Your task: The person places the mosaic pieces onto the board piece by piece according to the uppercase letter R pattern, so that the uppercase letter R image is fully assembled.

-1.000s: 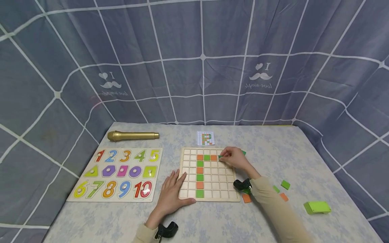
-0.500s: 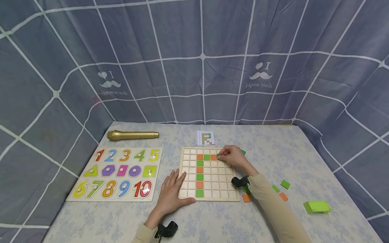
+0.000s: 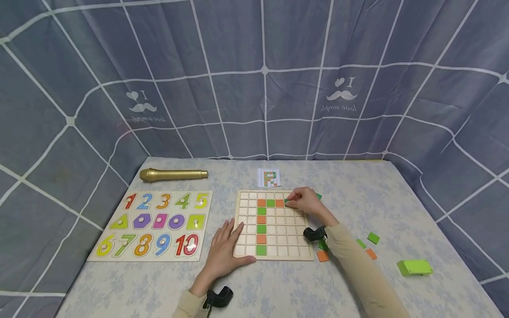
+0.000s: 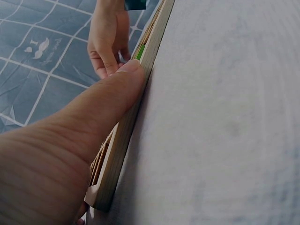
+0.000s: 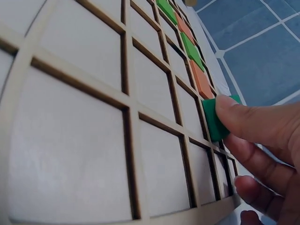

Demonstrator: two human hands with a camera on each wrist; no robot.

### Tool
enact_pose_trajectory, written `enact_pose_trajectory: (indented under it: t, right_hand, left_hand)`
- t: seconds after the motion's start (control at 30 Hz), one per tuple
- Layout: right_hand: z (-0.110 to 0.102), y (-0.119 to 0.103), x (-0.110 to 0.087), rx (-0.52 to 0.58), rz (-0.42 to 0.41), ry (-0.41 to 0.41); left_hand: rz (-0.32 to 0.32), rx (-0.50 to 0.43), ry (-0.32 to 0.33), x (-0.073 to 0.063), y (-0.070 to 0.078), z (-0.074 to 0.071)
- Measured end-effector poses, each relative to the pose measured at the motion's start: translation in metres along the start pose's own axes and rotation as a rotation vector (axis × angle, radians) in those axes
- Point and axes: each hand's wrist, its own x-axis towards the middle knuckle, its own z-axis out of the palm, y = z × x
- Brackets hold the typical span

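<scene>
A wooden grid board lies mid-table, with orange and green square tiles set in a column and along a row near its far side. My right hand pinches a green tile between thumb and fingers. That tile sits tilted at the cell beside the orange tile ending the row. My left hand rests at the board's near left corner, fingers spread along the left side and thumb on the near edge. Past the right hand's knuckles, a darker green piece shows in the head view.
A small pattern card lies beyond the board. To the left are a number puzzle board and a gold microphone. On the right lie loose tiles, including an orange tile and a green tile, and a lime green block.
My right hand has shifted slightly left with the green tile, closer to the orange tile at the row's end. My left hand stays in place on the board.
</scene>
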Motion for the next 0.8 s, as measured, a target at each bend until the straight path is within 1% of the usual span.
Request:
enact_pose_trajectory:
  t: [0.13, 0.23, 0.37, 0.53, 0.6, 0.7, 0.8]
  right_hand:
    - [-0.0007, -0.0011, -0.0004, -0.019, 0.040, -0.007]
    - [-0.0006, -0.0024, -0.0008, -0.067, 0.023, -0.008]
    - [-0.0016, -0.0052, -0.0011, -0.160, -0.016, 0.015]
    - [-0.0028, -0.0061, -0.0013, -0.226, -0.020, 0.020]
    - [-0.0027, -0.0058, -0.0018, -0.263, -0.039, 0.021]
    - [-0.0023, -0.0063, -0.0029, -0.346, -0.101, 0.035]
    - [-0.0025, -0.0066, -0.0046, -0.395, -0.145, 0.048]
  left_hand:
    - [-0.001, -0.001, -0.002, -0.0007, -0.0009, 0.0006]
    - [0.000, -0.004, -0.001, -0.0008, -0.0009, 0.0004]
    - [0.008, 0.002, 0.010, 0.0002, -0.0007, 0.0000]
    - [0.007, -0.001, 0.014, 0.0006, 0.0002, -0.0009]
    - [0.004, -0.005, 0.009, 0.0005, 0.0008, -0.0011]
    - [0.003, -0.010, 0.007, 0.0003, 0.0011, -0.0010]
    - [0.004, -0.014, 0.009, 0.0002, 0.0009, -0.0004]
